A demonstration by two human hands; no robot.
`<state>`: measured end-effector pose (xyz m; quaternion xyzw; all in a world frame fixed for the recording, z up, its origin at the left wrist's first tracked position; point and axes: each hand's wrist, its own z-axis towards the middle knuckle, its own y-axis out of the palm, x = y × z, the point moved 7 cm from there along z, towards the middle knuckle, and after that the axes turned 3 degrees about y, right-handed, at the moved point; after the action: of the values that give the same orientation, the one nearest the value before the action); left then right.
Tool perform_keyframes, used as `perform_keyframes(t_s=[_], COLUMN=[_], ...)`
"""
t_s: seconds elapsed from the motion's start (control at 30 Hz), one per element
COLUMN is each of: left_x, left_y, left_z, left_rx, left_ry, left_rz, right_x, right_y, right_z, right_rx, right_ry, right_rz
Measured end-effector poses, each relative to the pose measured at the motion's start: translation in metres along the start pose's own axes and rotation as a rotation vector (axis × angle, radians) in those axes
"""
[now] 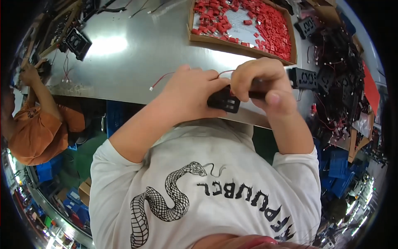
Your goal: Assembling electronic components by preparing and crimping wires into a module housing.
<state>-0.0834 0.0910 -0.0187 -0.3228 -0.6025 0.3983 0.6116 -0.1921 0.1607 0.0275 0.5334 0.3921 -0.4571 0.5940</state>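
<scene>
A small black plastic housing (224, 101) with rectangular openings sits between both hands, held just above the near edge of the tabletop (137, 54) and close to the person's chest. The left hand (190, 93) has its grip wrapped around the housing's left side, fingers curled over the top. The right hand (263, 85) has its grip closed on the right end, with the thumb stretched forward and the fingers bent down onto the part; whether it also pinches a separate piece there cannot be told. A thin red and white wire (159, 81) trails out left of the left hand's grip and ends in a small white plug lying on the tabletop. Just right of the right hand rests another black housing (304, 78). Beyond both grips, farther across the tabletop, stands a shallow cardboard tray (242, 43) filled with small red parts (273, 29). Well to the right lies a heap of black housings with wires (336, 62).
</scene>
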Motion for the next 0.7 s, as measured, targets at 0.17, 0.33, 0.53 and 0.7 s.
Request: perform_keyframes(t_s=[0.17,0.33,0.53,0.7], left_x=[0.0,0.001,-0.011,-0.005], left_y=[-0.006,-0.001,-0.002,-0.002], left_z=[0.002,0.001,0.002,-0.001], left_rx=[0.038,0.01,0.03,-0.028], left_ry=[0.02,0.028,0.021,-0.014], left_rz=[0.024,0.001,0.036,0.004], right_x=[-0.003,0.007,-0.016,0.003], right_y=[-0.002,0.004,-0.001,0.004], right_z=[-0.001,-0.001,0.012,0.01], right_rx=[0.081,-0.082,-0.069,0.065], right_ry=[0.019,0.064,-0.042,-0.122], right_rz=[-0.108,-0.044,-0.145,0.021])
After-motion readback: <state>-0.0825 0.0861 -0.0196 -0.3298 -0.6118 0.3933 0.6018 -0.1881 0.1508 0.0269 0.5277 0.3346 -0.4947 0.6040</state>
